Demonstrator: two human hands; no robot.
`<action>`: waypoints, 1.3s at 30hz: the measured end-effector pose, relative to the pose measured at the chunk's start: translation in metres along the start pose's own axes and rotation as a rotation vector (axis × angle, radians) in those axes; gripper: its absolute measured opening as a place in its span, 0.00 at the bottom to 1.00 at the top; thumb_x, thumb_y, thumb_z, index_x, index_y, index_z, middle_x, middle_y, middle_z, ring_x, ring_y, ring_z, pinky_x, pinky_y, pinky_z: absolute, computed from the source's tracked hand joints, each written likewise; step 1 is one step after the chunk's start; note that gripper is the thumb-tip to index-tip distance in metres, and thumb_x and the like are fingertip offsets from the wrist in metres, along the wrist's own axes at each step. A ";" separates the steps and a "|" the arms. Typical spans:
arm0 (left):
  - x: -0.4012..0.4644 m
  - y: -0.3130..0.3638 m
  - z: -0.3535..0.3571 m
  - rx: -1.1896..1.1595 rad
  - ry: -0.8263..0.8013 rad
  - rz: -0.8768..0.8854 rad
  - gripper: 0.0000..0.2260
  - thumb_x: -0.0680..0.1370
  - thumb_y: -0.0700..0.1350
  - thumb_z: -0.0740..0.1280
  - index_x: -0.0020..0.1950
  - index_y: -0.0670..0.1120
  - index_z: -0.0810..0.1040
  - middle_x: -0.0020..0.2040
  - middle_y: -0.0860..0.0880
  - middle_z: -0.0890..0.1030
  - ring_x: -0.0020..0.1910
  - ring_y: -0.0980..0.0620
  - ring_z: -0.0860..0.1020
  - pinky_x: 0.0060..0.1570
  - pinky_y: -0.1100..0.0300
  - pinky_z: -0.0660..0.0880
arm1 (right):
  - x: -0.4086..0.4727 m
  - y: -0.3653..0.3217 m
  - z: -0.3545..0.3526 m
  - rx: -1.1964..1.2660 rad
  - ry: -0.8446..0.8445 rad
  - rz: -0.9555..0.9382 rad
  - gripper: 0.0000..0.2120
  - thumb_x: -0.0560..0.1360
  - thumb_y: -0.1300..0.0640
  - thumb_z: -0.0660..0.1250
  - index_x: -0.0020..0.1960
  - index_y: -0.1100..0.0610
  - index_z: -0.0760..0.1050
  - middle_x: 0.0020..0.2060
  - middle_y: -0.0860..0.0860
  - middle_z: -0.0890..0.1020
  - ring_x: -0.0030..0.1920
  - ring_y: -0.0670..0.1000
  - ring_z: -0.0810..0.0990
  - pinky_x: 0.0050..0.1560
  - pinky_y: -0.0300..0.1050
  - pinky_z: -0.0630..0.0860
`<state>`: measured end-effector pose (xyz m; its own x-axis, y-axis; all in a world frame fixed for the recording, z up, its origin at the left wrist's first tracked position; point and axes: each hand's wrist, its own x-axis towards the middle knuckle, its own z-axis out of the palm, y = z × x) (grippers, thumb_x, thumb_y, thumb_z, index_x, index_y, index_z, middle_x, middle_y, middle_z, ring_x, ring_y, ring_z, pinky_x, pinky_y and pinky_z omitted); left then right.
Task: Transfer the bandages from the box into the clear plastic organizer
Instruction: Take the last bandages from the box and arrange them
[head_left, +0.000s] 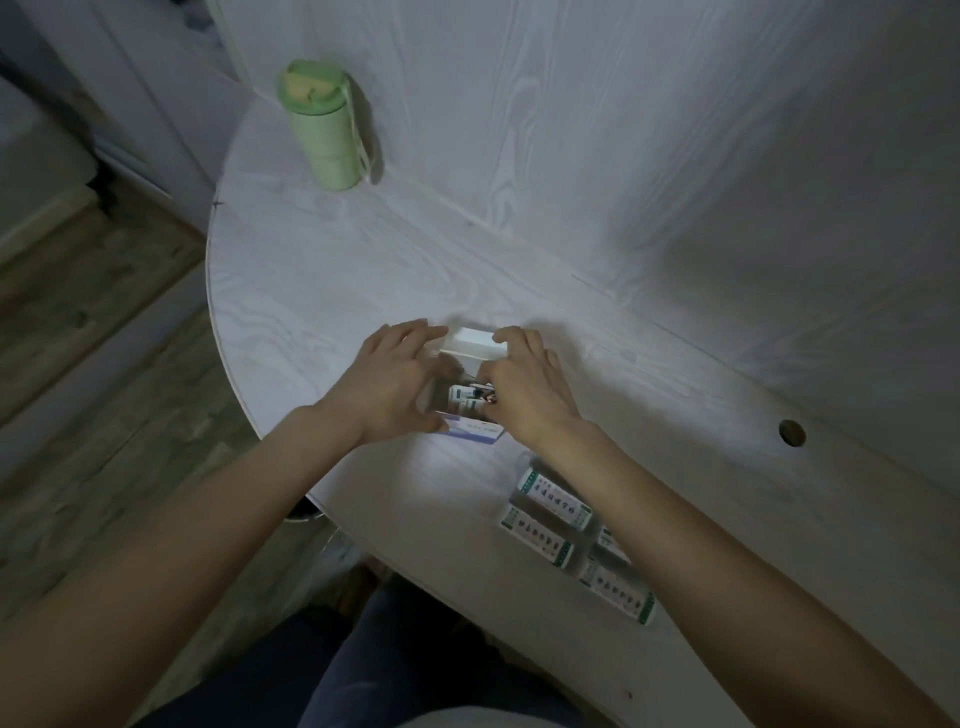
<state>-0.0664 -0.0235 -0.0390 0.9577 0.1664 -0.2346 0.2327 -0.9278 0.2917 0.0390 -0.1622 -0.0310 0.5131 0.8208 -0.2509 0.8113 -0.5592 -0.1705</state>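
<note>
- Nearest, under the right forearm and short of the fingers: clear plastic organizer (576, 535) on the tabletop (322, 270), already holding several bandage packets.
- Box (470, 395), lid open, lay between both hands.
- Left hand (389, 384): fingers spread, bracing the box's side.
- Right hand (524, 389): fingers curled into the box, apparently pinching bandages (470, 402); contact partly hidden.
- Judgement: extraction step; next, lift clear and carry back to the organizer.
- Beyond the fingers: green bottle (324, 124).
</note>
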 end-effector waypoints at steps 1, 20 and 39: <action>0.000 0.000 0.001 0.012 -0.012 -0.001 0.28 0.69 0.59 0.71 0.68 0.60 0.69 0.77 0.51 0.52 0.76 0.49 0.45 0.72 0.52 0.45 | 0.001 -0.002 0.002 -0.007 -0.010 0.000 0.12 0.74 0.58 0.69 0.58 0.54 0.79 0.70 0.53 0.61 0.70 0.54 0.57 0.64 0.46 0.60; -0.002 0.003 0.011 -0.255 0.188 0.043 0.24 0.70 0.54 0.73 0.64 0.50 0.76 0.74 0.47 0.63 0.75 0.46 0.54 0.71 0.57 0.53 | -0.004 -0.005 0.000 0.093 0.234 -0.098 0.07 0.72 0.65 0.68 0.48 0.61 0.82 0.55 0.55 0.78 0.58 0.57 0.72 0.52 0.42 0.62; 0.016 0.050 -0.043 -0.702 -0.095 -0.078 0.07 0.79 0.46 0.65 0.50 0.43 0.78 0.44 0.45 0.82 0.41 0.54 0.79 0.38 0.66 0.71 | -0.023 0.027 -0.060 1.006 0.293 0.109 0.06 0.72 0.65 0.71 0.43 0.54 0.82 0.41 0.55 0.85 0.43 0.57 0.83 0.46 0.53 0.79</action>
<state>-0.0320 -0.0524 0.0121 0.9225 0.1636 -0.3496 0.3843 -0.4746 0.7919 0.0666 -0.1892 0.0276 0.7257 0.6814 -0.0953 0.2191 -0.3601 -0.9068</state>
